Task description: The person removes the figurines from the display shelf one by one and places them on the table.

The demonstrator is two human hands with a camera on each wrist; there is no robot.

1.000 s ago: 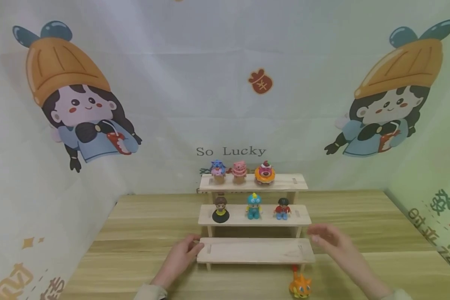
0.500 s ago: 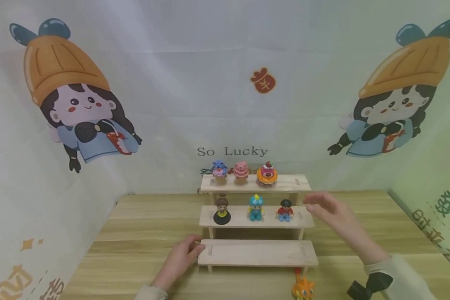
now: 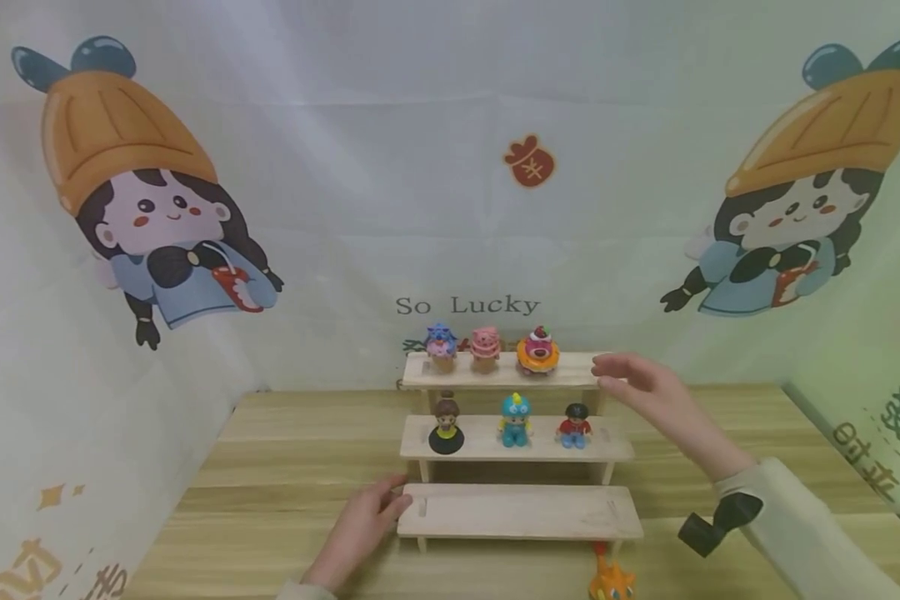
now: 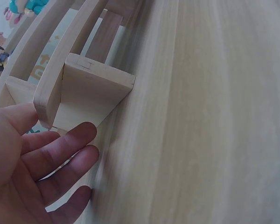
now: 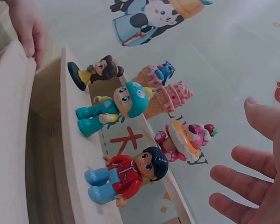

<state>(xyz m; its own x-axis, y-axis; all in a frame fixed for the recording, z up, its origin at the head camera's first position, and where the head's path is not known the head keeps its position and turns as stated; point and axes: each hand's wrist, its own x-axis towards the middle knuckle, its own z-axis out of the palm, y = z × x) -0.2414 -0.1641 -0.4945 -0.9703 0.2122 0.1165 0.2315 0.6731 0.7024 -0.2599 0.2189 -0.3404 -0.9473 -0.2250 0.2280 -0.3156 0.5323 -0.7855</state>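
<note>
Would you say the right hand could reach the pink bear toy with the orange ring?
Probably yes: the empty right hand is near the orange-ringed toy, with nothing visible between them.

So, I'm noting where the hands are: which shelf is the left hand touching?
The lowest, front shelf: the left hand touches its left end. The middle shelf and top shelf stand higher and farther back, apart from that hand.

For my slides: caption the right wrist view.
Right hand, empty, fingers apart, near six figurines on a stepped wooden shelf; left hand at its end.
</note>
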